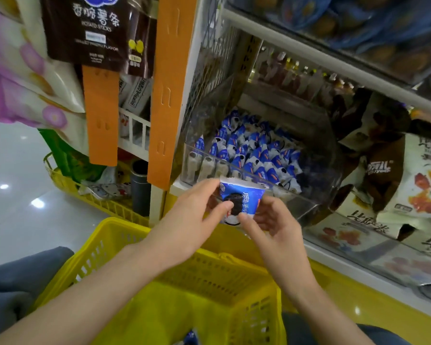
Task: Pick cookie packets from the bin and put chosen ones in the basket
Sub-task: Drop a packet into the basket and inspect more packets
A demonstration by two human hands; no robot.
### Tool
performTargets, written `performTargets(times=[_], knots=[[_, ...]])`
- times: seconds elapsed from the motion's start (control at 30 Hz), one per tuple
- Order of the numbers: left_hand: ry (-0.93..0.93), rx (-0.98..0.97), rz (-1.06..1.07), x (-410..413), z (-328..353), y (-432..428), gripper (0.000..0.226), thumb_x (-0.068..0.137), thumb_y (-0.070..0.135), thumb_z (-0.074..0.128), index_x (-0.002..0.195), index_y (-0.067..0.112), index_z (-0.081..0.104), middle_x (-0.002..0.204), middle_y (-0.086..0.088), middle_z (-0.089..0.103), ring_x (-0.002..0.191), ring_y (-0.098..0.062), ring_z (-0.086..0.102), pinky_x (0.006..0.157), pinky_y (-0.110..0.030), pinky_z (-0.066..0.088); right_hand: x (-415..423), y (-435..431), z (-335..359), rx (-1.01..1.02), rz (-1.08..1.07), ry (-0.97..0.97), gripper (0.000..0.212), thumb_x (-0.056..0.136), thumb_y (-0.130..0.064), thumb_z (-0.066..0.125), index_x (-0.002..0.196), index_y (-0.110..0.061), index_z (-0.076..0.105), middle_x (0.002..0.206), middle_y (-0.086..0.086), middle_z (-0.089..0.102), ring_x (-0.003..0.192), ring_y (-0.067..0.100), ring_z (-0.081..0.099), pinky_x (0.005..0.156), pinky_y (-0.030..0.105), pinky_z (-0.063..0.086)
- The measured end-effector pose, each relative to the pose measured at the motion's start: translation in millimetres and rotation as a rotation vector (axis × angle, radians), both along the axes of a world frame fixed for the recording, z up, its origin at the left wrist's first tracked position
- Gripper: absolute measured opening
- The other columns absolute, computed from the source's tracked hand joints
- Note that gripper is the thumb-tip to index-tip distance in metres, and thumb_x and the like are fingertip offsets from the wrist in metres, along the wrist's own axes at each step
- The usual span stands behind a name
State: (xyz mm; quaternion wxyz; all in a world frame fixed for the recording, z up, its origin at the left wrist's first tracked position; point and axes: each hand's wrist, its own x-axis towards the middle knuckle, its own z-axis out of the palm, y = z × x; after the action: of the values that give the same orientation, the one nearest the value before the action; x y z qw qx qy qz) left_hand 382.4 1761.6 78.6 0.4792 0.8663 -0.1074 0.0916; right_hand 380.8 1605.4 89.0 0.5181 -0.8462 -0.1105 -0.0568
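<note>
Holding one packet (241,197) between both hands, the person is, I think, at the checking step: the packet is out of the bin (309,205) but not yet in the basket (115,224). The left hand (192,220) grips its left side, with the thumb on the front over the cookie picture and the other fingers curled behind. The right hand (274,225) pinches the lower right corner with thumb and bent fingers. The packet is in the air, just in front of the bin's clear wall. From it, the bin with many similar blue packets (254,155) lies at 12 o'clock, and the basket lies at 6 o'clock, under the wrists. Low in the basket a bit of blue wrapper (190,337) shows; probably one packet is already inside. If this one is chosen, the next move calls for bringing it down toward 6 o'clock and opening the fingers over the basket.
</note>
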Motion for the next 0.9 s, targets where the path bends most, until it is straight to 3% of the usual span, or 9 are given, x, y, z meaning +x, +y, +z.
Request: performTargets(times=[0.1,0.23,0.3,0.37,0.47,0.57,0.73,0.83,0.9], knots=[[-0.122,0.127,0.021,17,19,7,0.048,0.085,0.05,0.031,0.127,0.029,0.043,0.115,0.017,0.044,0.108,0.004,0.04,0.09,-0.015,0.033,14,-1,23,0.013,-0.073,-0.144,0.022,0.078,-0.022,0.068,0.098,-0.023,0.058,0.083,-0.006,0.064,0.072,0.004,0.059,0.068,0.015,0.048],[-0.266,0.406,0.102,49,28,22,0.041,0.095,0.036,0.029,0.127,0.017,0.045,0.121,0.002,0.048,0.113,-0.015,0.041,0.094,-0.025,0.028,66,10,56,0.021,-0.138,-0.137,0.02,0.083,-0.024,0.067,0.1,-0.02,0.059,0.083,-0.011,0.063,0.072,-0.003,0.06,0.067,0.009,0.047],[-0.285,0.537,0.098,57,21,25,0.037,0.097,0.033,0.028,0.12,0.017,0.052,0.115,0.0,0.055,0.109,-0.018,0.047,0.095,-0.027,0.026,103,22,62,-0.071,-0.192,-0.056,0.024,0.082,-0.028,0.067,0.099,-0.014,0.059,0.086,-0.005,0.064,0.075,0.003,0.06,0.075,0.021,0.05],[-0.334,0.622,0.088,59,16,26,0.037,0.096,0.031,0.028,0.106,0.016,0.06,0.102,-0.001,0.063,0.097,-0.022,0.055,0.095,-0.033,0.033,137,38,62,-0.15,-0.193,0.036,0.027,0.083,-0.03,0.066,0.096,-0.008,0.059,0.089,0.009,0.066,0.078,0.019,0.06,0.079,0.034,0.05],[-0.402,0.594,0.138,62,11,26,0.037,0.093,0.026,0.03,0.09,0.013,0.064,0.084,-0.003,0.065,0.081,-0.025,0.06,0.086,-0.038,0.046,172,62,54,-0.182,-0.138,0.091,0.026,0.084,-0.027,0.067,0.07,-0.011,0.052,0.074,0.016,0.056,0.069,0.024,0.053,0.079,0.043,0.05],[-0.451,0.545,0.161,66,5,23,0.034,0.092,0.024,0.032,0.087,0.013,0.064,0.08,-0.002,0.064,0.078,-0.024,0.058,0.086,-0.037,0.046,191,75,45,-0.3,-0.105,0.152,0.036,0.082,-0.027,0.068,0.057,-0.015,0.045,0.071,0.015,0.053,0.067,0.024,0.056,0.083,0.053,0.051],[-0.505,0.515,0.189,70,-2,23,0.03,0.092,0.021,0.036,0.089,0.013,0.065,0.083,-0.002,0.064,0.08,-0.023,0.057,0.087,-0.035,0.035,201,72,45,-0.484,-0.052,0.166,0.031,0.08,-0.034,0.07,0.065,-0.013,0.053,0.07,0.011,0.062,0.048,0.007,0.06,0.073,0.037,0.058],[-0.517,0.523,0.2,70,-3,22,0.028,0.092,0.021,0.037,0.09,0.015,0.065,0.083,-0.001,0.064,0.08,-0.022,0.057,0.088,-0.033,0.034,204,80,48,-0.601,-0.024,0.097,0.035,0.08,-0.038,0.069,0.062,-0.012,0.054,0.069,0.01,0.067,0.047,0.006,0.059,0.055,0.02,0.052],[-0.515,0.528,0.199,69,-3,22,0.028,0.092,0.021,0.037,0.091,0.016,0.064,0.084,0.0,0.064,0.081,-0.021,0.057,0.089,-0.032,0.033,204,85,49,-0.615,0.018,0.085,0.031,0.083,-0.036,0.067,0.07,-0.01,0.056,0.076,0.012,0.069,0.055,0.01,0.064,0.062,0.021,0.054]])
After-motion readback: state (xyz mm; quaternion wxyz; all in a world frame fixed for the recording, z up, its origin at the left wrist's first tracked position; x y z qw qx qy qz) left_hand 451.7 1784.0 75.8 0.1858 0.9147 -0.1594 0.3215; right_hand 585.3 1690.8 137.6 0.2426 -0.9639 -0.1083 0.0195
